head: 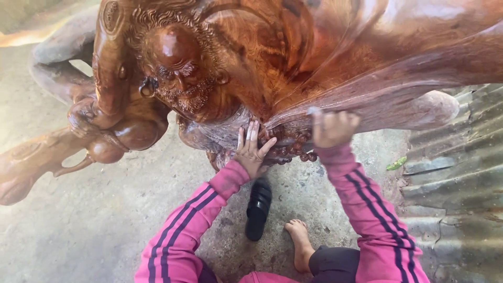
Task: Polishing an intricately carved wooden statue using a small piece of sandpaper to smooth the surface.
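From my remote seat I count one large glossy reddish-brown carved wooden statue [236, 68], two bare hands in pink striped sleeves, left [251, 149] and right [332, 128], one black sandal [259, 208], one bare foot [300, 242] and one green leaf [396, 163].

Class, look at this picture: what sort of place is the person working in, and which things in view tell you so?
Probably a woodcarving workshop yard. A large glossy reddish-brown carved wooden statue rests over a rough bare concrete floor, with grey corrugated metal sheets beside it. Both hands, left hand and right hand, touch the carving.

Sunlit concrete floor [105, 220], corrugated sheet [461, 173]
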